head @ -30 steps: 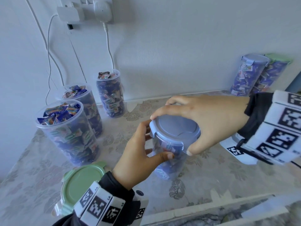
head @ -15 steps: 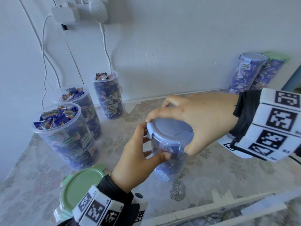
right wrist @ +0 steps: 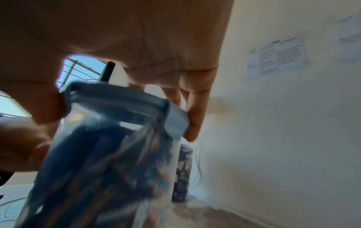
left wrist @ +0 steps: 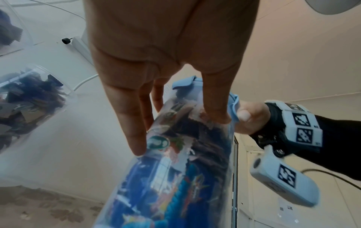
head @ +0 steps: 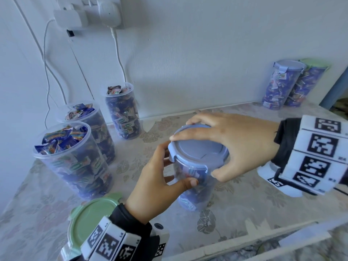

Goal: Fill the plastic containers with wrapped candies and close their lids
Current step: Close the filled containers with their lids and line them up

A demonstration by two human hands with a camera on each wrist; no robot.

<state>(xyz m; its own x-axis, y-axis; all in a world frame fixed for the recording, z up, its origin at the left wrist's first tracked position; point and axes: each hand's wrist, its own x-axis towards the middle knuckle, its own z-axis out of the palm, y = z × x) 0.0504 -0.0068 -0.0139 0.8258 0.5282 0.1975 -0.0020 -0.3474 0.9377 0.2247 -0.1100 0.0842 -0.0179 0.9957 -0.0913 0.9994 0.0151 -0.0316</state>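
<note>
A clear plastic container (head: 195, 193) full of wrapped candies stands mid-table with a blue lid (head: 199, 150) on top. My left hand (head: 160, 185) grips its side just under the lid, thumb across the front. My right hand (head: 222, 146) lies over the lid, fingers and thumb curled round its rim. In the left wrist view my fingers (left wrist: 136, 123) press the container wall (left wrist: 175, 177). In the right wrist view a fingertip (right wrist: 193, 123) sits against a lid clasp (right wrist: 176, 121).
Three open containers of candies (head: 75, 161) (head: 90, 125) (head: 122, 112) stand at the left by the wall. Two lidded ones (head: 280, 85) (head: 307, 85) stand at the back right. A loose green lid (head: 90, 221) lies near the front edge. Cables hang from a wall socket (head: 88, 14).
Both hands have stayed on the container and its blue lid; the right fingers have shifted slightly round the rim.
</note>
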